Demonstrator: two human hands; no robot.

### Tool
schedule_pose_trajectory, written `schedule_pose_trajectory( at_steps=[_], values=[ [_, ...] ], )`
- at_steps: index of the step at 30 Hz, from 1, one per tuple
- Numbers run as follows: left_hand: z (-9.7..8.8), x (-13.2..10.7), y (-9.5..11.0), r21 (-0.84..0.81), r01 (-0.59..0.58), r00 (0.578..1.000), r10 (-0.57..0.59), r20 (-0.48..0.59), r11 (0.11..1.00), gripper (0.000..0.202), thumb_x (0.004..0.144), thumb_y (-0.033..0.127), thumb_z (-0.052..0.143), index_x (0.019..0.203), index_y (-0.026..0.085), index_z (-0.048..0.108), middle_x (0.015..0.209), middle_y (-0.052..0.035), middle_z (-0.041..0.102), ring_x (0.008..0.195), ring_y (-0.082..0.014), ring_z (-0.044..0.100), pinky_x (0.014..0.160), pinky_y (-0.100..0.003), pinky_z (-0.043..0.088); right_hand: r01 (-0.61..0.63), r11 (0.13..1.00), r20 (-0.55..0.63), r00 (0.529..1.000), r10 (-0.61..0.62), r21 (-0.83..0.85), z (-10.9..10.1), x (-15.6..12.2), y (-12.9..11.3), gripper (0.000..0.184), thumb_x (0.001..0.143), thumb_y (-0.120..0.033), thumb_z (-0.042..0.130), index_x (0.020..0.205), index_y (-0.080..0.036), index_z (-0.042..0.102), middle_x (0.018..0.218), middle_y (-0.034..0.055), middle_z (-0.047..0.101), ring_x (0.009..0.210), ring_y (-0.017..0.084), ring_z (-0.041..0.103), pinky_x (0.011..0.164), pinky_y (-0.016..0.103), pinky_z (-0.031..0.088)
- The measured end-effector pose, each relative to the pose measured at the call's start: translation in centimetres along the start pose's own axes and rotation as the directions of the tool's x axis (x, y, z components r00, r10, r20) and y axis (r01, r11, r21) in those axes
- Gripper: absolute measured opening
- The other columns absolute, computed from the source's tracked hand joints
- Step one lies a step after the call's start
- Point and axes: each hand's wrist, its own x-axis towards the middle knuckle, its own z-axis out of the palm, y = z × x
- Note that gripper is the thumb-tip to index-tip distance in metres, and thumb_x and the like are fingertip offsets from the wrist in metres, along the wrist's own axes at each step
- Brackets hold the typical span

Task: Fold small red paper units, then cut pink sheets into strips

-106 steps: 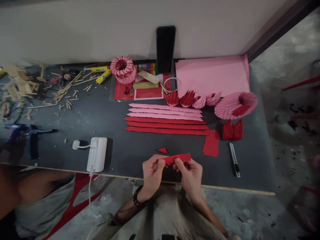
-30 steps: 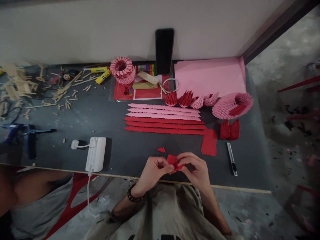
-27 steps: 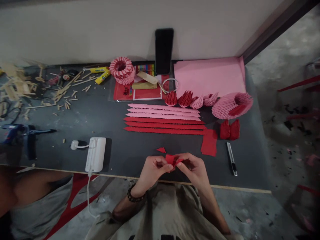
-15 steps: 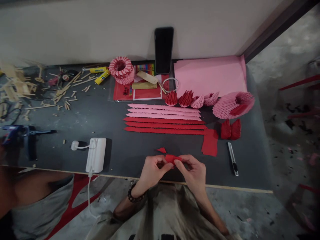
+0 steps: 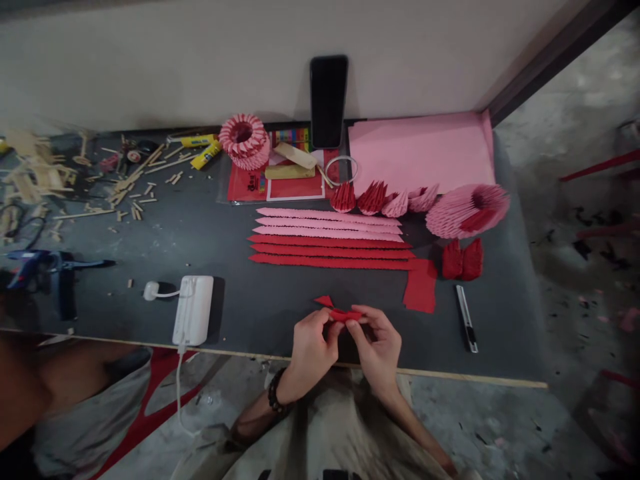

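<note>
Over the table's (image 5: 280,280) near edge, pinching a folded red paper piece (image 5: 345,315) between left hand (image 5: 314,341) and right hand (image 5: 379,343), thumbs close together. Likely to crease crooked or spring open, if pressed harder by one thumb than the other. Just beyond, a small red triangle (image 5: 325,301). Farther out, a hollow pink-and-red ring (image 5: 251,158), contents too dark to tell; rightward, a pink paper coil (image 5: 447,217) with a red slip (image 5: 480,221) seemingly tucked inside.

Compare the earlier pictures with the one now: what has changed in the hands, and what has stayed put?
The red paper piece, first held out as a flat strip, is now folded shorter. The left hand and right hand have drawn their thumbs closer together, both holding it. The small red triangle, long red strips and knife stayed put.
</note>
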Motion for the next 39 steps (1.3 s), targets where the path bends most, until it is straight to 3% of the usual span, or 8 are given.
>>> schedule_pose_trajectory(
  at_steps=[5, 12, 18, 23, 28, 32, 35, 39],
  values=[
    [0.5, -0.2, -0.2, 0.004, -0.042, 0.999, 0.042, -0.020, 0.999, 0.012, 0.091, 0.014, 0.063, 0.087, 0.022, 0.071, 0.083, -0.0053, 0.078, 0.077, -0.0213, 0.073, 0.071, -0.030, 0.052, 0.098, 0.995, 0.074, 0.993, -0.096, -0.014, -0.2, -0.1, -0.2, 0.016, 0.093, -0.033, 0.079, 0.106, -0.024, 0.080, 0.097, 0.0048, 0.080, 0.087, 0.017, 0.075, 0.078, 0.029, 0.060],
    [-0.6, -0.2, -1.0, -0.122, -0.067, 0.995, 0.076, 0.071, 0.990, 0.021, 0.102, 0.028, 0.064, 0.089, 0.020, 0.078, 0.086, -0.0057, 0.083, 0.080, -0.0192, 0.075, 0.075, -0.029, 0.053, 0.074, 0.996, 0.123, 0.989, -0.081, 0.059, -0.8, 0.7, -0.5, 0.009, 0.090, -0.032, 0.083, 0.086, -0.024, 0.082, 0.081, 0.0032, 0.077, 0.075, 0.016, 0.070, 0.067, 0.028, 0.056],
    [0.0, -1.1, -1.5, -0.099, -0.136, 0.990, 0.131, -0.052, 0.986, 0.032, 0.108, 0.028, 0.052, 0.098, 0.020, 0.081, 0.094, -0.0096, 0.083, 0.088, -0.0217, 0.075, 0.082, -0.032, 0.054, 0.039, 0.994, 0.158, 0.986, -0.054, 0.098, -0.5, 0.9, -0.1, 0.010, 0.088, -0.034, 0.085, 0.084, -0.025, 0.084, 0.079, 0.0046, 0.078, 0.074, 0.018, 0.071, 0.068, 0.030, 0.058],
    [-0.5, -0.6, -1.6, -0.546, 0.107, 0.985, -0.013, 0.173, 0.831, 0.058, 0.109, 0.060, 0.042, 0.111, 0.016, 0.079, 0.097, -0.0131, 0.080, 0.090, -0.0240, 0.073, 0.085, -0.034, 0.056, 0.130, 0.988, 0.207, 0.967, -0.146, 0.087, -1.2, 1.7, -0.1, 0.010, 0.088, -0.036, 0.085, 0.081, -0.029, 0.085, 0.097, 0.0066, 0.082, 0.094, 0.022, 0.074, 0.085, 0.037, 0.062],
    [-1.1, 0.9, -2.0, -0.715, 0.422, 0.881, -0.066, 0.468, 0.558, 0.046, 0.082, 0.059, 0.086, 0.101, 0.018, 0.078, 0.072, 0.0010, 0.066, 0.063, -0.0122, 0.057, 0.065, -0.025, 0.045, 0.214, 0.974, 0.290, 0.930, -0.228, 0.080, -2.3, 2.3, 0.4, 0.013, 0.087, -0.044, 0.086, 0.082, -0.032, 0.086, 0.115, 0.0062, 0.078, 0.106, 0.022, 0.072, 0.090, 0.036, 0.058],
    [-0.5, 1.0, -2.2, -0.805, 0.300, 0.953, -0.198, 0.230, 0.511, 0.040, 0.082, 0.047, 0.090, 0.075, 0.018, 0.063, 0.066, 0.0038, 0.060, 0.059, -0.0092, 0.049, 0.060, -0.023, 0.039, 0.048, 0.992, 0.273, 0.959, -0.080, 0.120, -2.2, 1.8, 0.5, 0.061, 0.080, -0.067, 0.084, 0.127, -0.029, 0.078, 0.117, 0.0103, 0.079, 0.091, 0.022, 0.075, 0.073, 0.033, 0.059],
    [0.4, 0.5, -2.0, -0.835, 0.201, 0.957, -0.285, 0.055, 0.513, 0.034, 0.084, 0.038, 0.089, 0.076, 0.019, 0.062, 0.070, 0.0026, 0.065, 0.063, -0.0100, 0.053, 0.063, -0.023, 0.043, -0.053, 0.999, 0.266, 0.963, 0.050, 0.004, -1.3, 0.9, 0.0, 0.047, 0.079, -0.060, 0.088, 0.107, -0.024, 0.082, 0.082, 0.0040, 0.080, 0.065, 0.017, 0.069, 0.056, 0.027, 0.051],
    [1.2, -0.3, -1.5, -0.818, 0.185, 0.940, -0.341, -0.015, 0.544, 0.026, 0.086, 0.040, 0.087, 0.084, 0.020, 0.070, 0.080, -0.0001, 0.071, 0.073, -0.0135, 0.062, 0.072, -0.026, 0.053, -0.080, 0.993, 0.155, 0.983, 0.093, -0.091, -0.4, 0.4, -1.0, 0.031, 0.088, -0.052, 0.080, 0.081, -0.021, 0.080, 0.063, 0.0005, 0.073, 0.055, 0.014, 0.062, 0.054, 0.025, 0.050]
  ],
)
